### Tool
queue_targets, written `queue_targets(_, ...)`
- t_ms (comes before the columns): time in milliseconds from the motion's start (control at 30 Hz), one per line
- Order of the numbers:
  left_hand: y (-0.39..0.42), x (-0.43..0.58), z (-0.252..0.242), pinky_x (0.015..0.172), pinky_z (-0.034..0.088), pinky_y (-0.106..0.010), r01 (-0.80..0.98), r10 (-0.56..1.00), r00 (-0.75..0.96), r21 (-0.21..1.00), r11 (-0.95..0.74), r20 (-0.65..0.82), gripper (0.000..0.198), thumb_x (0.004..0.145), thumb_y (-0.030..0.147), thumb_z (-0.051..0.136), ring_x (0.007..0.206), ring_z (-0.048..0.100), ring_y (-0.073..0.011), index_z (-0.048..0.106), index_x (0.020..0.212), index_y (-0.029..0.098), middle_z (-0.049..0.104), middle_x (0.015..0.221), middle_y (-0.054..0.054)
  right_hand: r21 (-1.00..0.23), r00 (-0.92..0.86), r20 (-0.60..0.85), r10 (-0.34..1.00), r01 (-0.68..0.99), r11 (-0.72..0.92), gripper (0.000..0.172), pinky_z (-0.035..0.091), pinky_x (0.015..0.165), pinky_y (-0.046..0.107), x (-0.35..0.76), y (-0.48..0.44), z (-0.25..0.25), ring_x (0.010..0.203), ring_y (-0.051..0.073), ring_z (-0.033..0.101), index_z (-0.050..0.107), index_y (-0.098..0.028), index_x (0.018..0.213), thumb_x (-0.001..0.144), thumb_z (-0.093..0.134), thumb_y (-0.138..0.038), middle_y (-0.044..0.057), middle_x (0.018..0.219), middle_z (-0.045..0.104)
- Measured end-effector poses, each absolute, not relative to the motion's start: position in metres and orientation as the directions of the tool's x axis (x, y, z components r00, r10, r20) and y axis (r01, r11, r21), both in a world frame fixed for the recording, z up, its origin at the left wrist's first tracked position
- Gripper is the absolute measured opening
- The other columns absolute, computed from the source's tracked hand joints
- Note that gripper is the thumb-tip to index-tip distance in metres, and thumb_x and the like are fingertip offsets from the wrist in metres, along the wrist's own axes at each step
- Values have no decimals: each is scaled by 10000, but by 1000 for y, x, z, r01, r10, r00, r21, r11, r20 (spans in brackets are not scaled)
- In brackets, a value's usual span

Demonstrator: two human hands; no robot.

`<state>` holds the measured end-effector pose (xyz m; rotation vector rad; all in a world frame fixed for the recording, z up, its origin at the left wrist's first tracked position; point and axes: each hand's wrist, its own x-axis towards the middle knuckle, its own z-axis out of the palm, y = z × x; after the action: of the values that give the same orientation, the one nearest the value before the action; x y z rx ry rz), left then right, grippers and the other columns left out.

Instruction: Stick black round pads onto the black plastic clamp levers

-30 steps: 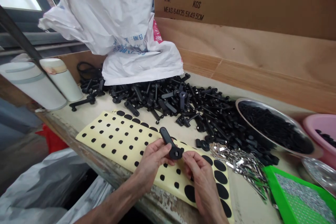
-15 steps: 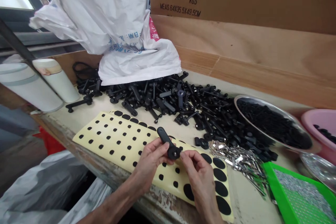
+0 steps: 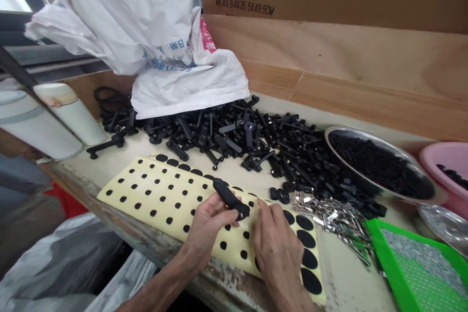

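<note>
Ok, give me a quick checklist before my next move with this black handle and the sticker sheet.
1. The black handle is gripped in the left hand: ok.
2. The right hand is holding a sticker: cannot tell, its fingertips are at the sheet and partly hidden.
3. The sticker sheet still has black dots on it: ok, many remain.
4. The handle's round end has a sticker on it: cannot tell, its face is turned away.
5. The pile of black handles and the steel bowl are apart from the hands: ok.
</note>
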<state>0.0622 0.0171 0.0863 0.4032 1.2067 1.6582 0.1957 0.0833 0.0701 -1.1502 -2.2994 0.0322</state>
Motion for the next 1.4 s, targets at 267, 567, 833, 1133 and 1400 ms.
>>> queue_targets(267,16,62,87,702,496,-255,-531,873,-419,847,-12,-250,299,758,149,698,916,593,-186,655,1055,152,683,1037,-91,-760,-496,383,779,310,571,205,497,666,238,200,98,89,779,144,620,637,-218,1060,953,468,-257,33,905,634)
queue_targets(567,16,58,87,684,479,-250,-607,882,-410,791,-74,-232,263,774,136,686,890,611,-181,655,1035,141,676,1044,-97,-641,-564,498,658,272,718,237,527,682,252,198,90,77,769,148,635,652,-177,1074,928,468,-145,65,911,643)
queue_targets(833,17,55,89,708,481,-255,-673,895,-390,731,-118,-215,245,793,140,673,866,620,-165,647,1036,130,670,1048,-102,-578,-608,505,613,289,763,465,548,793,315,193,84,75,970,181,625,422,-217,1395,947,359,-104,96,1113,613)
queue_targets(1133,9,62,95,577,461,-216,-684,896,-367,726,-76,-252,269,807,298,692,643,607,-119,648,996,112,690,852,-76,-52,-692,557,459,523,851,700,504,802,430,192,55,70,920,244,635,87,-114,1523,865,285,19,163,1121,651)
queue_targets(1400,-86,1,131,516,427,-221,-265,689,-661,951,159,-299,481,785,429,670,604,580,-125,593,1216,230,724,930,-34,-149,-757,555,345,318,936,539,477,833,453,218,24,73,927,229,629,519,-283,1294,881,310,-7,77,1078,673)
